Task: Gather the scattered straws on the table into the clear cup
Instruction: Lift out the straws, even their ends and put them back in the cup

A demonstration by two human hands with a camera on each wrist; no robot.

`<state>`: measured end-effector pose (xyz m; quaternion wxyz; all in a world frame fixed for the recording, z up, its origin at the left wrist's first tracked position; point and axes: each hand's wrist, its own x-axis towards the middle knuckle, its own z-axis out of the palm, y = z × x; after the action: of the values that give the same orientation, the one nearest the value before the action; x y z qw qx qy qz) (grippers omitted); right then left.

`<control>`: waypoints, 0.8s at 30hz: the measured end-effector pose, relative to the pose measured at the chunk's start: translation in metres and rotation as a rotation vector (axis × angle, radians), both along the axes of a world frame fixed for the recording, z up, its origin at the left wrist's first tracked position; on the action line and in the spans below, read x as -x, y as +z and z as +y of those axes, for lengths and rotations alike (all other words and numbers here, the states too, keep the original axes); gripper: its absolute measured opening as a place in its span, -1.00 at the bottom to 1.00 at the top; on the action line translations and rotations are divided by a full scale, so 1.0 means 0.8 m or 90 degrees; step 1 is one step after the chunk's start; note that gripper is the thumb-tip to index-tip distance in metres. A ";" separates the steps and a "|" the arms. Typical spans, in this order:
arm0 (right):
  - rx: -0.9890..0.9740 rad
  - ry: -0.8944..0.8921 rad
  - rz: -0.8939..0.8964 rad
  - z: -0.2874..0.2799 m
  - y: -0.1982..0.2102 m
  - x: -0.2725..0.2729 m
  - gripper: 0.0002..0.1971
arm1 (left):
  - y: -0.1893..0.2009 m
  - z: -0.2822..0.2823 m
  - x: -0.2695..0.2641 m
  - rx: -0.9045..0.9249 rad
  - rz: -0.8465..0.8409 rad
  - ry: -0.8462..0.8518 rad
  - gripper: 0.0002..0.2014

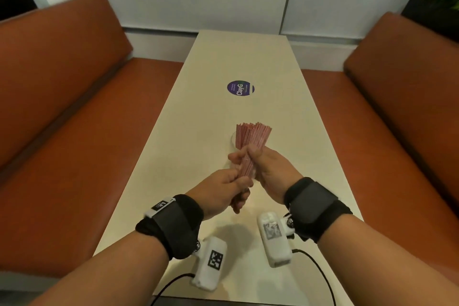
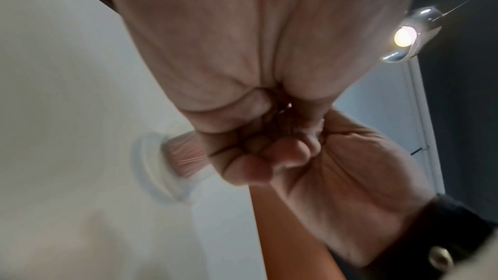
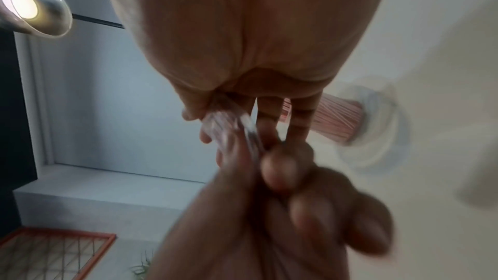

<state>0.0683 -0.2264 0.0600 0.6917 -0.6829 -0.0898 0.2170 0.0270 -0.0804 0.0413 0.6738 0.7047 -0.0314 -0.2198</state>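
Note:
A thick bundle of thin red-and-white straws (image 1: 252, 135) is held tilted over the cream table (image 1: 285, 112), its far ends fanned out. My left hand (image 1: 238, 189) grips the bundle's near end; my right hand (image 1: 250, 156) is curled round its middle. The clear cup (image 1: 231, 143) shows only faintly, right behind the bundle; whether the straws reach into it I cannot tell. In the left wrist view the straws' (image 2: 186, 153) far end points at the cup's (image 2: 147, 163) clear ring. The right wrist view is blurred: straws (image 3: 337, 116), cup (image 3: 388, 127).
A round purple sticker (image 1: 240, 89) lies farther along the table. Orange bench seats (image 1: 74, 112) flank both long sides. The table's far end meets a pale wall. Cables from the wrist cameras hang over the near edge.

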 end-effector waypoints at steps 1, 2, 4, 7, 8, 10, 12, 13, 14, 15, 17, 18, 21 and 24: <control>-0.007 0.009 0.007 0.004 -0.001 0.006 -0.55 | 0.003 -0.003 -0.002 0.002 -0.012 0.009 -0.80; -0.019 0.021 0.019 0.006 0.000 0.011 -0.52 | 0.006 -0.004 -0.003 0.004 -0.022 0.016 -0.78; -0.027 0.030 0.032 0.005 0.000 0.014 -0.54 | 0.010 0.000 -0.005 -0.040 -0.042 -0.012 -0.74; -0.032 0.033 0.066 -0.007 -0.005 0.010 -0.53 | 0.026 0.026 -0.015 -0.288 -0.124 -0.015 -0.64; -0.047 0.037 0.096 -0.010 -0.007 0.011 -0.55 | 0.032 0.032 -0.023 -0.305 -0.145 0.050 -0.57; -0.103 0.064 0.173 -0.008 -0.007 0.020 -0.69 | 0.046 0.036 -0.036 -0.190 -0.136 0.114 -0.34; -0.121 0.128 0.233 0.000 -0.003 0.030 -0.77 | 0.049 0.019 -0.045 -0.024 -0.086 0.042 -0.28; -0.112 0.141 0.241 0.002 -0.005 0.032 -0.77 | 0.049 0.008 -0.045 0.042 -0.061 0.037 -0.42; -0.103 0.141 0.242 0.003 -0.007 0.033 -0.76 | 0.052 0.001 -0.047 0.106 -0.032 0.073 -0.53; -0.089 0.126 0.237 0.001 -0.008 0.032 -0.73 | 0.056 -0.002 -0.049 0.171 -0.001 0.133 -0.57; -0.046 0.102 0.222 -0.009 -0.014 0.032 -0.70 | 0.058 0.004 -0.056 0.320 0.044 0.272 -0.64; 0.000 0.094 0.212 -0.015 -0.018 0.031 -0.71 | 0.057 0.010 -0.060 0.370 0.054 0.333 -0.66; 0.323 0.086 0.108 -0.030 -0.037 0.018 -0.75 | 0.048 0.033 -0.070 0.385 0.035 0.446 -0.67; 0.671 0.104 -0.097 -0.031 -0.068 -0.009 -0.73 | 0.035 0.044 -0.073 0.329 0.016 0.479 -0.66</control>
<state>0.0757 -0.2514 0.0055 0.2276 -0.9420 -0.0716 0.2358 0.0857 -0.0452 0.0690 0.8609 0.4731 0.1812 0.0468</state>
